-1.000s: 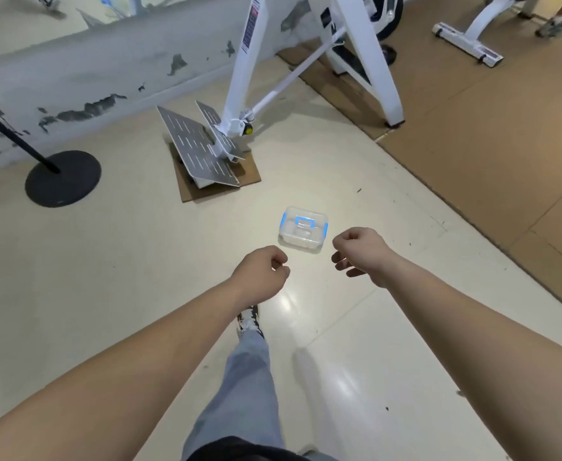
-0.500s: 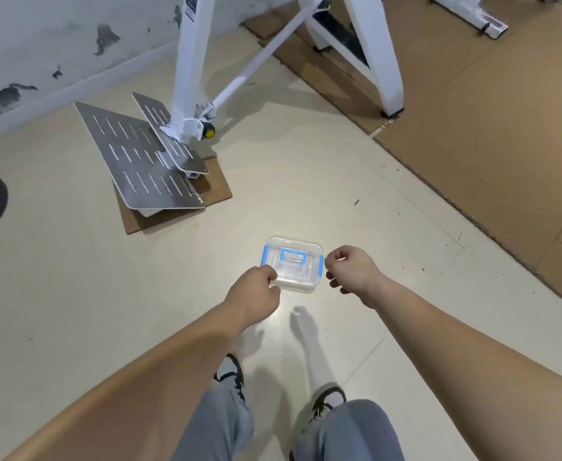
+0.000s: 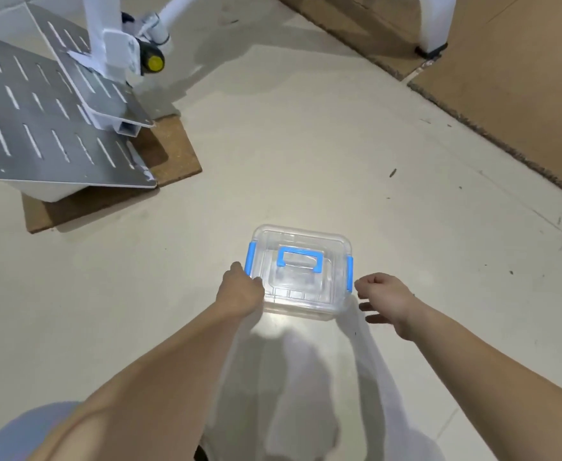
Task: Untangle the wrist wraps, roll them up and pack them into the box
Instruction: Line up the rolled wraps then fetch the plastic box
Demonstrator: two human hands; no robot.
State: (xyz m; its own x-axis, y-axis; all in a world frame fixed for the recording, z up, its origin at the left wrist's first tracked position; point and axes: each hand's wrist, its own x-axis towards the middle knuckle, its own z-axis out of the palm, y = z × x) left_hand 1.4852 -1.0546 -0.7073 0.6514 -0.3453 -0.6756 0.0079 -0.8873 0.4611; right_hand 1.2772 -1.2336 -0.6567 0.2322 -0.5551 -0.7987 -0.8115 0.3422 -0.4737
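A clear plastic box [image 3: 301, 294] with a blue handle and blue side latches stands on the pale floor, its lid on. Nothing shows through its walls. My left hand [image 3: 239, 291] grips the box's near left corner just below the left latch, thumb on the lid's edge. My right hand [image 3: 384, 299] hovers beside the right latch with loosely curled fingers, a small gap away from the box, holding nothing. No wrist wraps are in view.
A white machine frame with slotted metal footplates [image 3: 50, 128] sits on a brown board at the upper left. Brown floor mats [image 3: 522, 81] cover the upper right, with a white frame leg [image 3: 434, 24] on them. My knee [image 3: 23, 434] shows at the bottom left.
I have come closer and lower to the box. My left hand has taken hold of its left corner, and my right hand has reached its right side and loosened its fingers.
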